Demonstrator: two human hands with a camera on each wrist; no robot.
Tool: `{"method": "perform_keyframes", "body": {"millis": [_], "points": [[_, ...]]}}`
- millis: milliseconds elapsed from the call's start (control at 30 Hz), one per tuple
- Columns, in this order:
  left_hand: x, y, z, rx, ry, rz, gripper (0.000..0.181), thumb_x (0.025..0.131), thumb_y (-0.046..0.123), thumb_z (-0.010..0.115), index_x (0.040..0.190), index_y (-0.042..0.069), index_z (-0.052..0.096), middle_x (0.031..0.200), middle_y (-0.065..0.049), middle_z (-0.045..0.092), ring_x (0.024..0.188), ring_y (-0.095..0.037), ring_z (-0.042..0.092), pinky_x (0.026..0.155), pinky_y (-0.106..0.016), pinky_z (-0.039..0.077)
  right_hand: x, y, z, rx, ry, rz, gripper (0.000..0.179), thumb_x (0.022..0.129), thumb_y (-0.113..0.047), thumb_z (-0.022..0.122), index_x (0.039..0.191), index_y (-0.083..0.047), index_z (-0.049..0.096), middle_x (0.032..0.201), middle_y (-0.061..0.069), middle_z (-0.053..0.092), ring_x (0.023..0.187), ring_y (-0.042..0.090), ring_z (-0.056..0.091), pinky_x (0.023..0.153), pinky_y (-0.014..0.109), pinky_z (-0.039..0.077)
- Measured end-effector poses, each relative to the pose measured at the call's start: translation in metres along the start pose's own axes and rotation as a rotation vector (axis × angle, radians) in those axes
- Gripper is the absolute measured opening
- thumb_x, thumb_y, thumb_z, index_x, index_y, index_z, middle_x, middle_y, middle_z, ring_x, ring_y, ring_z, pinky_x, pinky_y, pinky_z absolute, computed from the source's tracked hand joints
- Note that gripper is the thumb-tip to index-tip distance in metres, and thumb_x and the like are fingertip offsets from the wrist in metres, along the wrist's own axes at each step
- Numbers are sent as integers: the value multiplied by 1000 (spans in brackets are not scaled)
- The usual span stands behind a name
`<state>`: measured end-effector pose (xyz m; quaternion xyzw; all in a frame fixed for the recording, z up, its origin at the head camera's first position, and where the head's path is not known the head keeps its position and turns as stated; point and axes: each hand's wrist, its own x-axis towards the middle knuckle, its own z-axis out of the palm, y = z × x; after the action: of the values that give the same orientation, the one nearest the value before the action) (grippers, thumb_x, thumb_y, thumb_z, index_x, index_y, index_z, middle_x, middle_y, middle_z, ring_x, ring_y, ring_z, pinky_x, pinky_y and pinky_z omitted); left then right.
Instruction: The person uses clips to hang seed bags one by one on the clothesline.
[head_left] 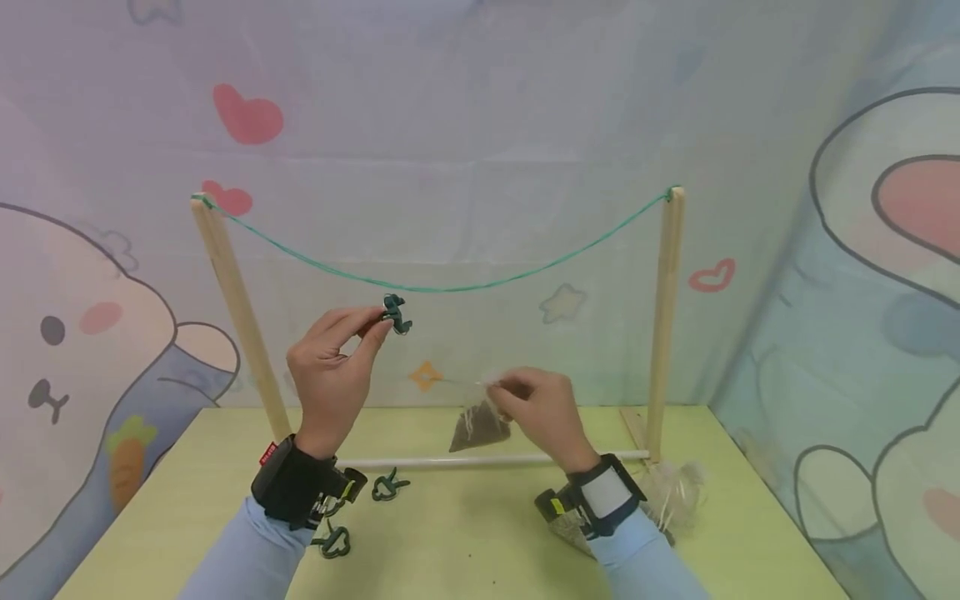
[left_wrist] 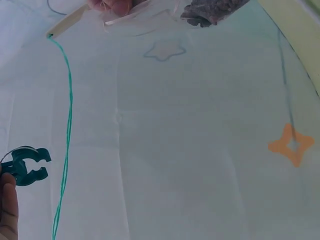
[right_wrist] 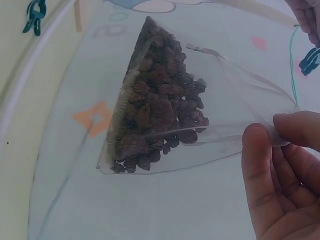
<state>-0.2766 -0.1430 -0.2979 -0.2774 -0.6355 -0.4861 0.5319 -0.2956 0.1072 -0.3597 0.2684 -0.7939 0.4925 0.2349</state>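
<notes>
My left hand (head_left: 330, 367) is raised on the left and pinches a dark green plastic clip (head_left: 395, 314) between thumb and fingertips. In the left wrist view the clip's jaws stand apart, facing the green string (left_wrist: 69, 100). That string (head_left: 450, 289) sags just above the clip in the head view. Lower and to the right, my right hand (head_left: 540, 408) pinches the gathered top of a sheer mesh bag (head_left: 478, 427). Dark reddish-brown stones (right_wrist: 150, 100) fill the bag's lower part, which hangs from the fingers.
Two wooden posts (head_left: 240, 308) (head_left: 666, 325) carry the string's ends. A white rod (head_left: 450, 461) runs low between them. Loose green clips (head_left: 388, 485) (head_left: 335, 542) lie on the yellowish table (head_left: 450, 542). More sheer bags (head_left: 675, 492) sit beside the right forearm.
</notes>
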Motion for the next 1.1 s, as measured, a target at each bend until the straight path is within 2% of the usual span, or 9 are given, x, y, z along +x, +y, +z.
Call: {"method": "perform_keyframes", "body": {"millis": [267, 433, 733, 933, 1100], "points": [[11, -14, 10, 10, 82, -3, 16, 83, -11, 81, 99, -7, 80, 91, -18, 75, 80, -5, 65, 74, -15, 51, 22, -8, 11, 11, -9, -5, 4, 90, -5, 78, 89, -1, 80, 71, 7, 73, 58, 15, 66, 57, 24, 56], [12, -21, 14, 38, 95, -5, 15, 85, -8, 81, 100, -6, 80, 92, -18, 75, 79, -7, 65, 74, -14, 50, 30, -10, 19, 33, -15, -9, 4, 89, -3, 78, 90, 0, 80, 72, 9, 74, 58, 17, 67, 58, 23, 55], [6, -34, 17, 70, 57, -56, 16, 89, -2, 80, 104, -6, 80, 95, -18, 75, 78, -27, 67, 75, -15, 49, 44, -13, 30, 35, -13, -22, 4, 89, -3, 77, 89, 0, 80, 71, 9, 73, 58, 15, 66, 58, 22, 54], [2, -35, 17, 94, 43, -96, 15, 87, -1, 81, 102, -6, 80, 93, -18, 74, 79, -29, 66, 76, -15, 49, 48, -13, 35, 25, -6, -19, 5, 89, -4, 77, 88, -1, 80, 71, 9, 73, 57, 13, 65, 56, 22, 54], [2, -29, 16, 79, -9, -143, 15, 88, 0, 81, 101, -6, 79, 92, -19, 73, 80, -25, 67, 77, -14, 50, 57, -11, 38, -26, 23, -39, 5, 90, -5, 77, 88, -2, 80, 71, 6, 74, 56, 9, 63, 56, 22, 53]]}}
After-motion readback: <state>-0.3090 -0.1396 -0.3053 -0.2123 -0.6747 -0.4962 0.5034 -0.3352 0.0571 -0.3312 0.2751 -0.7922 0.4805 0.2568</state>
